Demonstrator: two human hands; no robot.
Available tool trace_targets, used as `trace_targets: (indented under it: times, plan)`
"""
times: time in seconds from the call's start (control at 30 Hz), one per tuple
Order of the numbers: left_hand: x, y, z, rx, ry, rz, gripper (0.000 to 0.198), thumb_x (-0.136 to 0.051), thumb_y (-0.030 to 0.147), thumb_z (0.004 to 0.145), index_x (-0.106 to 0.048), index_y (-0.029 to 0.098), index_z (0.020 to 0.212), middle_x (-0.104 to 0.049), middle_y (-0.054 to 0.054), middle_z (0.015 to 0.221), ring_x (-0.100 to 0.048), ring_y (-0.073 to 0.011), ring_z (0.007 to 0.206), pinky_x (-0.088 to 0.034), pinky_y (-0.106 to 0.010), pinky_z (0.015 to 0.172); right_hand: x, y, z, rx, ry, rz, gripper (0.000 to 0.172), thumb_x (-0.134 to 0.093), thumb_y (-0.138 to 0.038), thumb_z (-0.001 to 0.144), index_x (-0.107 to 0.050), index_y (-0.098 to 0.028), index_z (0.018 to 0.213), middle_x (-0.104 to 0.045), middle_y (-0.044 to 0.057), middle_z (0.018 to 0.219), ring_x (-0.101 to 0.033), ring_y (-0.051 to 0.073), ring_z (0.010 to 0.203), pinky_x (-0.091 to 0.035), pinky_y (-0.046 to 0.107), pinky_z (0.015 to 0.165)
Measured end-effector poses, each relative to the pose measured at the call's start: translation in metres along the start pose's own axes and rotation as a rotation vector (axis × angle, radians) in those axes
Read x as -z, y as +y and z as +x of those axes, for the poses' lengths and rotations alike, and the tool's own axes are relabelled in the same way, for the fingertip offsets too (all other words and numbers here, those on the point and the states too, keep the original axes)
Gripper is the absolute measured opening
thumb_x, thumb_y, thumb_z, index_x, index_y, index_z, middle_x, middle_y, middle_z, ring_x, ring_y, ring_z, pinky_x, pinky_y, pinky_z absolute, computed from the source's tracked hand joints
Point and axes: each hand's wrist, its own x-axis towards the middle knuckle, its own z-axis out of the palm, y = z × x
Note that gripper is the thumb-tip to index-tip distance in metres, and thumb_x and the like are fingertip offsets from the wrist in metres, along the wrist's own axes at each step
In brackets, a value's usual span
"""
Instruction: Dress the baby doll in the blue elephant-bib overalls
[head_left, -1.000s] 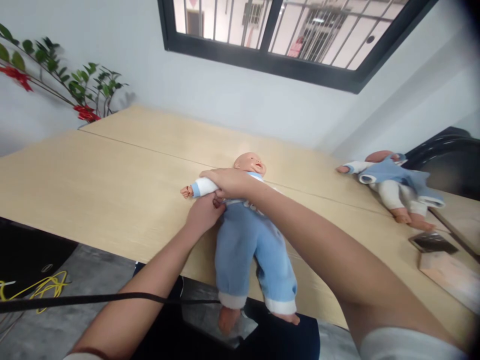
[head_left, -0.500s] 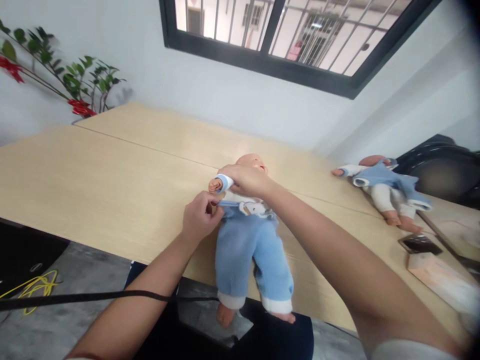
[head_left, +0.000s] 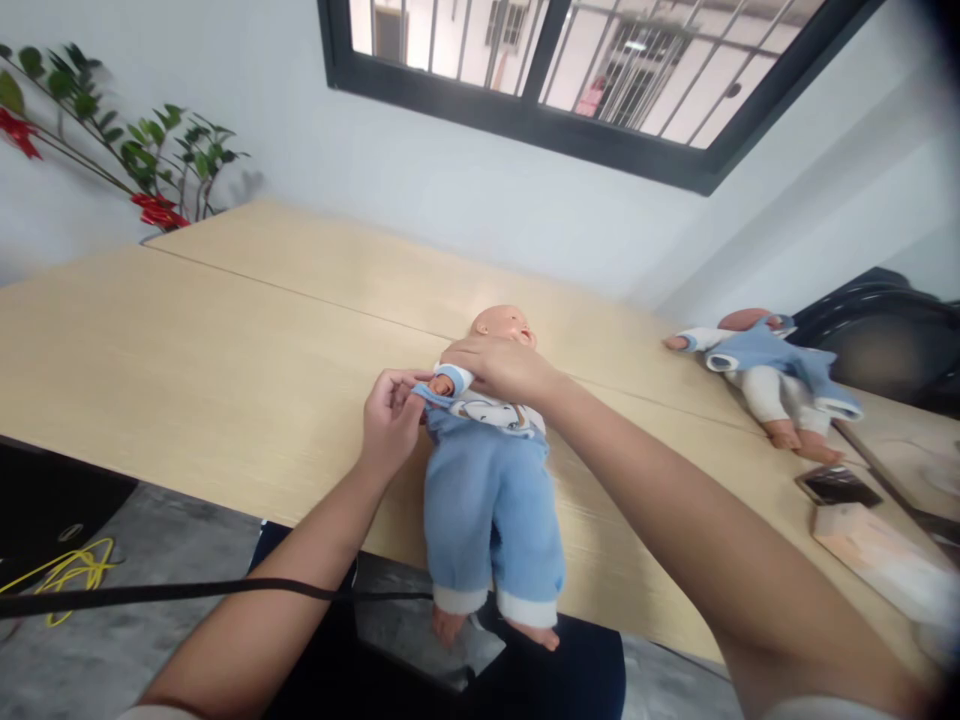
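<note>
Blue strap [head_left: 431, 397] between left fingers [head_left: 396, 392]

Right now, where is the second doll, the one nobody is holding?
In the head view, the second doll lies on the far right of the wooden table, apart from both hands, just behind the phone and in front of the black chair.

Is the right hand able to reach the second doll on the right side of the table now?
Probably yes, but not at once: the right hand is pressing on the near doll. The table between it and the second doll looks bare.
</note>
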Motion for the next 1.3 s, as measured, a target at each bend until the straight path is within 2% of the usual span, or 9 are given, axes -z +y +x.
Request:
trace_targets:
  times: [0.17,0.37,0.43,0.57,0.7,0.83,1.0,1.17,1.3]
  plan:
    - [0.000,0.004,0.009,0.142,-0.008,0.063,0.014,-0.065,0.023,0.081,-0.055,0.022,0.091,-0.065,0.005,0.062,-0.060,-0.0114,0.048,-0.046,-0.020,0.047,-0.006,-0.008,0.002,0.022,-0.084,-0.015,0.025,-0.055,-0.013,0.096,-0.069,-0.018,0.116,-0.071,0.010,0.117,-0.063,0.022,0.110,-0.044,0.032,0.092]
    - [-0.003,0.012,0.011,0.056,-0.035,0.114,0.014,-0.068,0.026,0.082,-0.057,0.022,0.088,-0.060,0.007,0.060,-0.059,-0.0096,0.051,-0.045,-0.019,0.049,-0.005,-0.022,0.003,-0.156,-0.063,0.004,0.021,-0.065,-0.023,0.090,-0.068,-0.018,0.111,-0.070,0.011,0.115,-0.063,0.024,0.106,-0.044,0.032,0.091]
    - [-0.002,0.012,0.014,0.068,-0.028,0.147,0.013,-0.069,0.028,0.083,-0.059,0.021,0.090,-0.066,0.004,0.070,-0.062,-0.0100,0.056,-0.046,-0.020,0.053,-0.003,-0.022,0.003,-0.137,-0.080,0.060,0.025,-0.065,-0.020,0.088,-0.068,-0.017,0.112,-0.070,0.011,0.116,-0.063,0.024,0.107,-0.043,0.033,0.093]
    - [0.005,0.005,0.027,0.176,-0.189,0.113,0.022,-0.070,0.037,0.084,-0.062,0.019,0.093,-0.072,-0.010,0.125,-0.072,-0.0176,0.098,-0.056,-0.028,0.081,0.000,-0.026,-0.001,-0.281,0.036,0.197,0.024,-0.049,-0.015,0.095,-0.068,-0.014,0.111,-0.071,0.011,0.114,-0.061,0.021,0.106,-0.042,0.032,0.095]
    - [0.014,-0.004,0.042,0.230,-0.319,0.103,0.023,-0.068,0.038,0.085,-0.059,0.019,0.094,-0.073,-0.012,0.125,-0.069,-0.0222,0.114,-0.054,-0.034,0.094,-0.001,-0.036,-0.006,-0.479,0.002,0.300,0.039,-0.038,-0.034,0.106,-0.062,-0.016,0.080,-0.065,0.006,0.084,-0.057,0.018,0.082,-0.041,0.030,0.079]
    - [0.022,-0.010,0.050,0.166,-0.378,0.184,0.018,-0.063,0.034,0.089,-0.057,0.021,0.098,-0.075,-0.008,0.115,-0.070,-0.0209,0.109,-0.053,-0.033,0.091,-0.004,-0.038,-0.004,-0.693,-0.016,0.498,0.044,-0.040,-0.045,0.104,-0.051,-0.019,0.071,-0.051,-0.001,0.066,-0.046,0.013,0.063,-0.034,0.027,0.062]
    - [0.029,-0.017,0.053,0.061,-0.345,0.478,0.015,-0.060,0.033,0.091,-0.060,0.022,0.101,-0.072,0.000,0.086,-0.066,-0.0163,0.078,-0.048,-0.028,0.071,-0.001,-0.029,0.003,-0.710,-0.102,0.672,0.037,-0.054,-0.049,0.094,-0.057,-0.019,0.073,-0.053,-0.003,0.065,-0.044,0.011,0.058,-0.032,0.026,0.056]
    - [0.023,-0.041,0.050,0.284,-0.235,0.221,0.028,-0.067,0.041,0.086,-0.062,0.019,0.104,-0.072,-0.003,0.088,-0.066,-0.0161,0.077,-0.049,-0.026,0.068,-0.002,-0.027,0.015,-0.752,-0.145,0.509,0.024,-0.053,-0.031,0.092,-0.063,-0.018,0.074,-0.060,-0.002,0.066,-0.049,0.012,0.061,-0.032,0.025,0.056]
    - [0.015,-0.054,0.050,0.396,-0.297,0.111,0.036,-0.070,0.050,0.082,-0.067,0.015,0.092,-0.074,-0.007,0.084,-0.067,-0.0183,0.073,-0.053,-0.030,0.066,-0.006,-0.025,0.028,-0.772,-0.122,0.372,0.026,-0.050,-0.029,0.094,-0.066,-0.017,0.077,-0.067,0.002,0.071,-0.054,0.014,0.065,-0.035,0.026,0.059]
